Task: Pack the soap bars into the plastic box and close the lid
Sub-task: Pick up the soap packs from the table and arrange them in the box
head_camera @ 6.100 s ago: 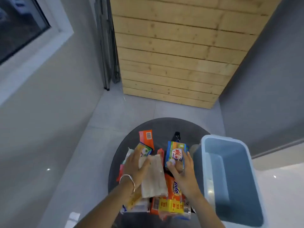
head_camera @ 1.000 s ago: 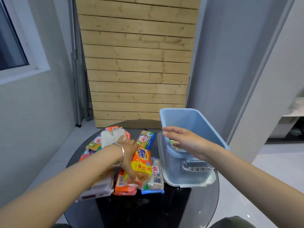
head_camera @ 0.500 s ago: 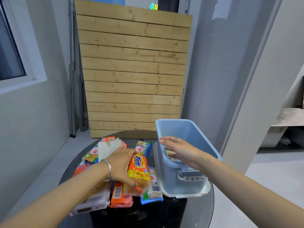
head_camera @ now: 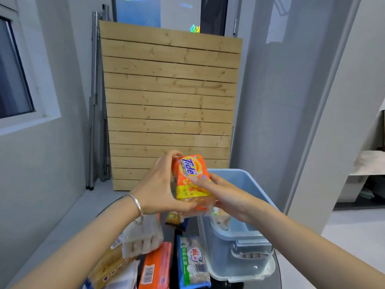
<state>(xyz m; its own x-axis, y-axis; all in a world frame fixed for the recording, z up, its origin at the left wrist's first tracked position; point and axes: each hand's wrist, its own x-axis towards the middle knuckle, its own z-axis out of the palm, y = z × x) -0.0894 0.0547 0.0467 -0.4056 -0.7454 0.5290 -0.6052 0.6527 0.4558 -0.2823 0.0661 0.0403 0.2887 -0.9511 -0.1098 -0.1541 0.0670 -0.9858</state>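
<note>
Soap pack (head_camera: 192,180) held upright above the plastic box (head_camera: 239,243) — left hand (head_camera: 160,188) and right hand (head_camera: 225,195) fingers clasping it.

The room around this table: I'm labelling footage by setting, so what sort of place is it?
Probably a home, perhaps a spare corner or utility room: plain grey walls, a window, a slatted wooden panel leaning against the wall, pale tiled floor.

Both bare forearms reach up from the lower corners and meet at the frame's centre. The left hand (head_camera: 160,184) is curled, thumb low and fingers arched on top, clasping from the left. The right hand (head_camera: 225,195) presses flat fingers from the right. A thin silver bangle (head_camera: 136,205) rings the left wrist.
</note>
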